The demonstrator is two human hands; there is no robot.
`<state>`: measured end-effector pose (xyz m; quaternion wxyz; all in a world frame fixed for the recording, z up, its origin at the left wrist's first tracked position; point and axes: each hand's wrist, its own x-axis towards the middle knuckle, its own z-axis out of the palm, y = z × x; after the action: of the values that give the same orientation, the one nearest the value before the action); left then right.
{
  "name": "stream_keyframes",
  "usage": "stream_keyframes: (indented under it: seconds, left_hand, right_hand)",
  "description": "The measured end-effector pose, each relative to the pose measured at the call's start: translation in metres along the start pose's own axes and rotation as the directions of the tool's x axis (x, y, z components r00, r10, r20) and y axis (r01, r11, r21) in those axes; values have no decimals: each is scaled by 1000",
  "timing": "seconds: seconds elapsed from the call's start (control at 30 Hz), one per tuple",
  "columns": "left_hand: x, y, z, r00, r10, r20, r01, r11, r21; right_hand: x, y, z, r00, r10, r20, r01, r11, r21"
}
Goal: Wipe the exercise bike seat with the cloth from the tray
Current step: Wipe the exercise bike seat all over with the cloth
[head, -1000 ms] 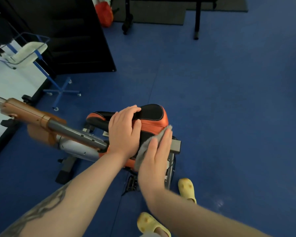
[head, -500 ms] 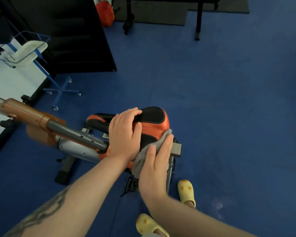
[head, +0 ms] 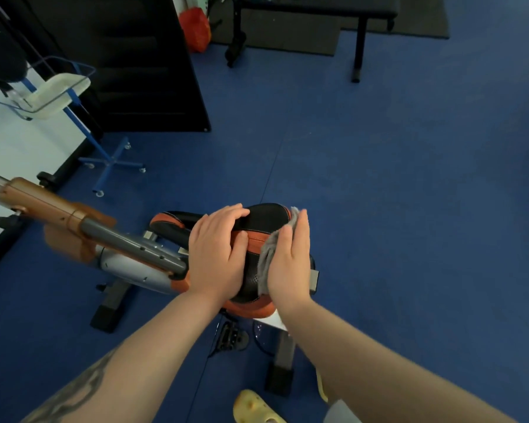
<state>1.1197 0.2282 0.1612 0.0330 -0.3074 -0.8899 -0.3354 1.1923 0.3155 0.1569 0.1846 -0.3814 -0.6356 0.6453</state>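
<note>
The exercise bike seat (head: 264, 219) is black with orange trim and sits low in the middle of the view. My left hand (head: 216, 256) lies flat on its left half, fingers draped over the top, holding the seat. My right hand (head: 289, 259) presses a grey cloth (head: 269, 247) against the seat's right side, fingers straight and together; the cloth's edge peeks out past my fingertips. Most of the cloth is hidden under my palm.
The bike's grey and orange frame tube (head: 74, 222) runs left from the seat. A blue wheeled stand with a white tray (head: 58, 90) stands at the left. A black bench (head: 361, 41) is at the back. Blue floor (head: 409, 209) stretches to the right. A yellow clog (head: 257, 406) is near the bike.
My right hand has slid the cloth forward along the seat's right side, towards its far end. My left hand has stayed on the seat.
</note>
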Motion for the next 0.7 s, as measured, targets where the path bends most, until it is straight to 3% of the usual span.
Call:
stream_keyframes:
  seconds: [0.23, 0.43, 0.6, 0.7]
  left_hand:
    - [-2, 2, 0, 1000, -25, 2, 25, 1000, -14]
    - [-1, 4, 0, 999, -36, -4, 36, 999, -13]
    - [-2, 3, 0, 1000, -30, -6, 30, 999, -19]
    - [0, 3, 0, 999, -33, -4, 33, 999, -22]
  right_hand:
    - [-35, 6, -12, 982, -107, 156, 110, 994, -5]
    - [23, -13, -18, 981, 29, 192, -36, 999, 34]
    - [-37, 3, -19, 977, -108, 182, 116, 993, -35]
    - [-17, 0, -12, 982, -83, 171, 97, 992, -76]
